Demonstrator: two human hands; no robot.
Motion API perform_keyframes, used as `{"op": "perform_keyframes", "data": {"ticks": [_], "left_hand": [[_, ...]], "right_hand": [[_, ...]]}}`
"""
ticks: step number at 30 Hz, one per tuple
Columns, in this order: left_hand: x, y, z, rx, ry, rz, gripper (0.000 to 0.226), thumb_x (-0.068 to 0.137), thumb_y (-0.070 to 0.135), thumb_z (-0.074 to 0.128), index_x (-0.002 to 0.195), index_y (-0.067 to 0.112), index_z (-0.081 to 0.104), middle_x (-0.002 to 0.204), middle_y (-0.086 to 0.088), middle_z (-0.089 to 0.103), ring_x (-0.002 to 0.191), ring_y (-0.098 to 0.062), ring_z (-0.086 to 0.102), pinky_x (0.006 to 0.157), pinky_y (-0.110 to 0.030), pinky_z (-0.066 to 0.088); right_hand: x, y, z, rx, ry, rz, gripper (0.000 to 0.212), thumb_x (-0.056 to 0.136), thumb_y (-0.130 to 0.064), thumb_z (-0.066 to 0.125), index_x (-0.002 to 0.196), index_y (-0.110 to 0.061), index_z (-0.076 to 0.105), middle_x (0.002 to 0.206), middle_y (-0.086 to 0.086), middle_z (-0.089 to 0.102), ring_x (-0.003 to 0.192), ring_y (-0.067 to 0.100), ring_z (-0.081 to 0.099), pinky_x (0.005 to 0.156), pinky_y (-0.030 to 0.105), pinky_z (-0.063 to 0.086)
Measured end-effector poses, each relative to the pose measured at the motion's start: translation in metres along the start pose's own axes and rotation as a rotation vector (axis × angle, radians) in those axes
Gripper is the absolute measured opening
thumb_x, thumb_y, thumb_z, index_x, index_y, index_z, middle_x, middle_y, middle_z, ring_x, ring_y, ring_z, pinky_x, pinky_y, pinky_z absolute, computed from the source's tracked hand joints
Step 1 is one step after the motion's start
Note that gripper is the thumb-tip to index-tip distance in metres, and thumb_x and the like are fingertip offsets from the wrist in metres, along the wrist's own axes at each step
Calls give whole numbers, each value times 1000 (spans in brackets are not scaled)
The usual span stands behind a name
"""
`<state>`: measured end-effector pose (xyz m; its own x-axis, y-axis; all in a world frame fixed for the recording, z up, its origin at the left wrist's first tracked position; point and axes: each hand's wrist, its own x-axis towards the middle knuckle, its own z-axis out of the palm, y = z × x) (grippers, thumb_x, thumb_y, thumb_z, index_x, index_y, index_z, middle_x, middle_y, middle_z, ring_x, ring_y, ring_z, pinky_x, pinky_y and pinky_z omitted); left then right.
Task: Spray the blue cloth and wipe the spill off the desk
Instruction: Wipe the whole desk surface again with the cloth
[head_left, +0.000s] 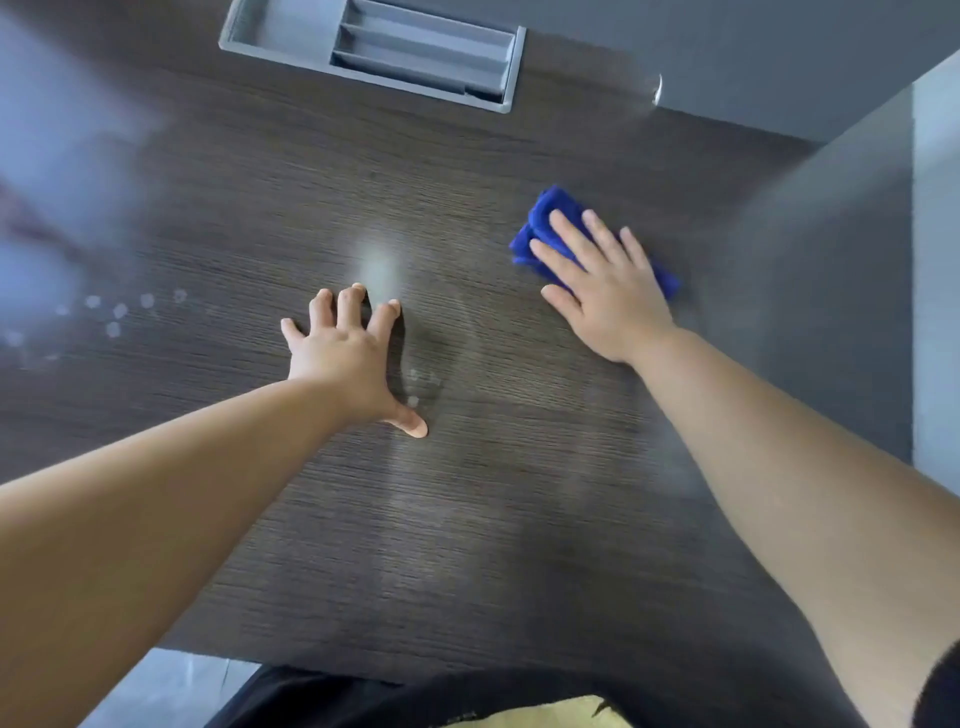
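Head view: right hand (602, 291) presses flat on blue cloth (540, 218); left hand (348, 358) splayed on desk (519, 519); no legible writing.

The blue cloth (540, 218), bunched into thick folds, lies on the desk right of centre in the frame, mostly covered by the right hand (602, 280) pressed flat on top of it. The desk (260, 182) is dark wood-grain and fills most of the frame. The spill (119, 312) shows as small pale droplets scattered at mid-left, with a few more near the centre.
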<state>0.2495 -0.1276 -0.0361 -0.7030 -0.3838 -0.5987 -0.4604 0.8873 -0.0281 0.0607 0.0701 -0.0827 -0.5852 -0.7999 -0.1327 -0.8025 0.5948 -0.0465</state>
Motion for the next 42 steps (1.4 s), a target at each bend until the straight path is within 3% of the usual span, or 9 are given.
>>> {"op": "perform_keyframes", "data": {"ticks": [6,10,14,20,27,29,32,35,42], "left_hand": [[0,-1,-1,12,-14,-2,139,35,80,71,146,29,5,151,-8,2,139,-34,2,108,-61,18],[1,0,-2,7,-19,-4,138,35,78,72,146,29,6,151,-8,2,139,-34,1,109,-62,17],[0,-1,-1,8,-16,-4,137,36,79,71,146,30,4,152,-7,1,139,-34,-1,109,-61,17],[-1,0,-2,17,-25,-3,137,38,79,71,147,29,2,152,-7,-1,140,-35,-2,110,-60,16],[-2,0,-2,13,-26,-6,137,39,78,71,147,29,3,153,-7,-1,140,-35,-2,110,-60,16],[-2,0,-3,8,-27,1,137,39,78,72,147,29,3,153,-8,-1,140,-35,-2,110,-61,15],[-1,1,-1,-5,-25,3,137,39,77,73,147,29,2,152,-7,-1,141,-35,-3,110,-62,14],[-1,0,-2,-11,-27,6,137,39,76,73,146,29,3,152,-8,0,141,-35,-3,110,-62,14],[-1,-1,0,-17,-2,10,137,38,76,73,146,30,4,152,-8,0,140,-35,-2,109,-63,13]], "right_hand": [[44,-7,-7,124,21,772,60,97,-55,13,151,-29,10,159,-5,-5,145,26,-6,115,54,-1],[41,-71,-1,83,25,372,66,94,-59,19,150,-25,16,159,0,3,145,32,1,112,56,2],[34,-27,-4,6,10,-93,62,91,-56,22,144,-28,36,155,0,25,142,31,22,111,55,18],[81,-18,-13,100,6,613,58,97,-54,12,151,-31,7,159,-6,-7,145,25,-6,115,53,0],[56,-78,-7,36,-24,-156,60,93,-57,20,147,-32,26,158,-6,14,145,27,11,113,52,7],[69,-39,-10,-1,-31,-97,54,96,-53,21,148,-36,22,158,-9,9,145,23,7,114,49,6],[88,4,-19,76,-45,314,52,100,-49,15,149,-35,11,159,-10,-4,146,22,-4,116,49,1],[90,-31,-17,107,-41,531,57,97,-53,12,150,-33,6,158,-9,-9,145,25,-8,115,52,-2],[18,-45,1,31,24,-71,56,94,-51,25,143,-27,37,154,-1,27,141,32,23,111,55,18]]}}
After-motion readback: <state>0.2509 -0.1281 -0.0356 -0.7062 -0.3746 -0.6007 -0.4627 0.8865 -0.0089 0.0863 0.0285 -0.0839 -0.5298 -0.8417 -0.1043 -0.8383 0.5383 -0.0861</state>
